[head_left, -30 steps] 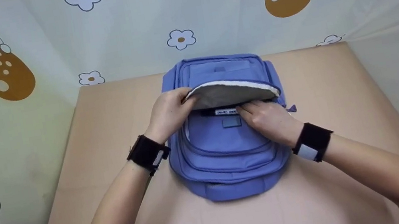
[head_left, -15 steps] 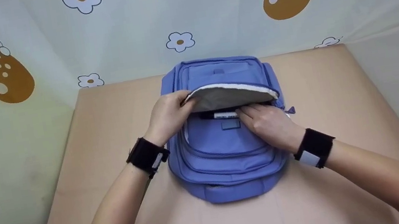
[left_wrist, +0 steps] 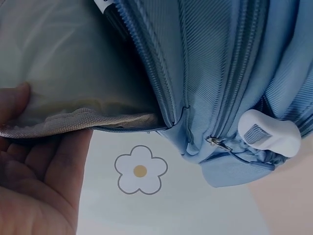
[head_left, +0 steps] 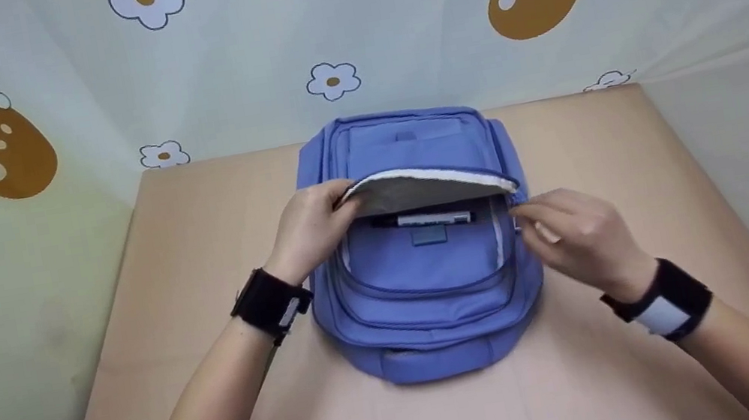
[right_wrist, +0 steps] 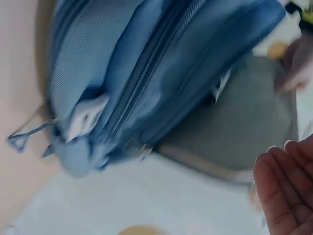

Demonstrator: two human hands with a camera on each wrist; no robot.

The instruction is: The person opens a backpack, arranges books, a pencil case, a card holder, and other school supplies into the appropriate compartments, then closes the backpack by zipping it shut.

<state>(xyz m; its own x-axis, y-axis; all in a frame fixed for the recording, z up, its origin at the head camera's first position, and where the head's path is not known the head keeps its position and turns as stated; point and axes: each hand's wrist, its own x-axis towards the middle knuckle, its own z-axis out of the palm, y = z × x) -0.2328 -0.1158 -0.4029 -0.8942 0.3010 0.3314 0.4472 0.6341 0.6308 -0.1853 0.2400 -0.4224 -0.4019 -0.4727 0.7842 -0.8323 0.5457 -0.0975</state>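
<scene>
A blue backpack lies on the table, its front pocket unzipped. My left hand pinches the pocket flap at its left edge and holds it raised, grey lining showing. In the left wrist view, the thumb lies on the lining with the fingers underneath. Inside the pocket mouth rests a white marker pen with a black cap, lying crosswise. My right hand is outside the pocket, fingertips by the bag's right edge. Seen from the right wrist, its fingers are loosely bent with nothing between them.
A tan table surrounds the bag. Pale patterned fabric walls the back and both sides. On the bag's side are a white rounded piece and a triangular zipper pull.
My right hand has come out of the pocket and moved right, letting go of the marker pen, which now lies there in full view. The left hand keeps holding the flap.
</scene>
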